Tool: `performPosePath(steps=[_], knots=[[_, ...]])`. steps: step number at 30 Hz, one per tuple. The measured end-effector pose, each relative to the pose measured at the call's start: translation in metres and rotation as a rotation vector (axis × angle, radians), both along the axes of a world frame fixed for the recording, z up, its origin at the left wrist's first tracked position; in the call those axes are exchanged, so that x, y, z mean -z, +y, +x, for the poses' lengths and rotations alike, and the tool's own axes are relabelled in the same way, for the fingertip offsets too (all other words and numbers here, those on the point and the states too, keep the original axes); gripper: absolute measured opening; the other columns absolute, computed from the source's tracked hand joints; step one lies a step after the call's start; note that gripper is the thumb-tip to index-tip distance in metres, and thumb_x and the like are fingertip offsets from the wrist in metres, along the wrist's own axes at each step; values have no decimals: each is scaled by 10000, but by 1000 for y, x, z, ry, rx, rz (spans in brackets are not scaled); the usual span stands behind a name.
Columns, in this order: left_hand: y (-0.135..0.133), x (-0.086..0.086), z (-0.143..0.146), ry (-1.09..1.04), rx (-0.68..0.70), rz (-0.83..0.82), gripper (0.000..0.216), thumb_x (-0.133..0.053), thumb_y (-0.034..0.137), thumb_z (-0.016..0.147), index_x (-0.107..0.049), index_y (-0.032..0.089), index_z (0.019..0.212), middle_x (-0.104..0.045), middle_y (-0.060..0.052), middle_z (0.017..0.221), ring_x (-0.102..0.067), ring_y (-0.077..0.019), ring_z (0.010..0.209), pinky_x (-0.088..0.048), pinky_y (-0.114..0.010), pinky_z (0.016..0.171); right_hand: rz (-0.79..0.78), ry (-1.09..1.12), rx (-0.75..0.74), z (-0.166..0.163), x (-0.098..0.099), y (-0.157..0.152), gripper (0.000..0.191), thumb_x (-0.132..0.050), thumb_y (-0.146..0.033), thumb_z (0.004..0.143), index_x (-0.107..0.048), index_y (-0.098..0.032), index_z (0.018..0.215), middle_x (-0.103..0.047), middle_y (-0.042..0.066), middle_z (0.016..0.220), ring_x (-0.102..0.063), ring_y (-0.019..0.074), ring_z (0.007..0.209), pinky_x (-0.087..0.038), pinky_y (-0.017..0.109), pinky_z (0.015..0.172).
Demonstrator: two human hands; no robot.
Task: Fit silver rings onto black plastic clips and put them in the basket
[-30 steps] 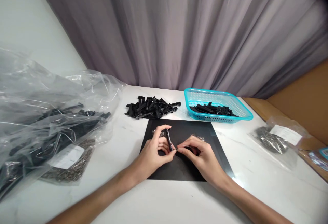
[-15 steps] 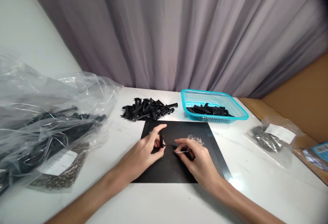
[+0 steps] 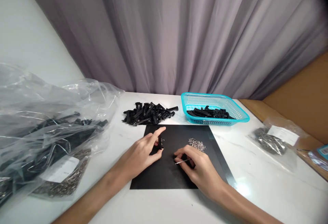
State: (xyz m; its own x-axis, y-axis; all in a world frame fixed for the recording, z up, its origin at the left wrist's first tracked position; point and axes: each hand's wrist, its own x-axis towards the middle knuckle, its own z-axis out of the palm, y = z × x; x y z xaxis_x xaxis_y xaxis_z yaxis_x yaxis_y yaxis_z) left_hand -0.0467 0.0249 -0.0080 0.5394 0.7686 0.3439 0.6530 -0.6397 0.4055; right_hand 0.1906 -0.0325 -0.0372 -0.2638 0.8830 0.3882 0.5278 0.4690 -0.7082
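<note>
Over the black mat (image 3: 164,178), the right hand (image 3: 196,165) pinches a metal rod (image 3: 182,162), long axis nearly crosswise, tip pointing left. The left hand (image 3: 140,154) grasps a black part (image 3: 160,144), mostly hidden, direction unclear.

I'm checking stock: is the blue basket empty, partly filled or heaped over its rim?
Partly filled: black parts lie low inside the blue basket, its back wall showing above them.

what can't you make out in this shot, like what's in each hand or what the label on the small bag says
All in the head view:
Black part: mostly hidden by the left hand, dark against the mat.
Metal rod: one end hidden by the right hand.
Label on the small bag: print too small.
Cardboard: cut off by the right edge.
</note>
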Motion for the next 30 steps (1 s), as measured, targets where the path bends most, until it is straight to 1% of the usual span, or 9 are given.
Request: performPosePath(steps=[4,10,18,24,27,30], knots=[[1,-2,0,-29,-10,-11,700,-603,235,952,-303,360,1572,-682,10,962,-723,-199,887,-610,-351,879,6,-21,-35,0,-2,0,174,-535,-105,971,-648,-230,1012,-708,43,969,-660,187,816,-483,286,649],[2,-1,1,-56,-31,-76,682,-579,242,977,-270,351,1575,-674,2,994,-714,-190,894,-598,-355,891,3,-36,-47,1,-2,-2,179,-532,-101,971,-651,-230,1006,-691,43,962,-650,186,800,-474,279,627],[1,3,1,-64,-30,-104,686,-592,207,961,-304,386,1557,-650,12,990,-697,-185,891,-587,-342,886,-9,-36,-44,1,2,-3,187,-539,-93,977,-654,-235,1021,-692,45,998,-661,190,831,-488,284,660],[3,5,1,-49,3,-55,716,-613,175,952,-303,405,1555,-618,18,993,-672,-187,935,-565,-371,941,-22,-51,-69,1,1,-3,214,-522,-64,976,-641,-235,1024,-667,37,1017,-651,173,838,-483,275,675],[2,1,2,-43,14,-21,716,-631,177,949,-315,400,1551,-614,13,1013,-660,-193,955,-561,-380,958,-29,-56,-88,1,1,-3,220,-513,-58,977,-636,-232,1028,-658,39,1031,-648,169,838,-479,271,669],[1,-5,4,-94,-9,35,693,-693,203,918,-375,364,1513,-616,-6,1087,-640,-210,1011,-549,-390,987,-27,-45,-73,1,2,-3,205,-517,-74,986,-641,-233,1024,-659,41,1030,-652,175,850,-480,275,675]])
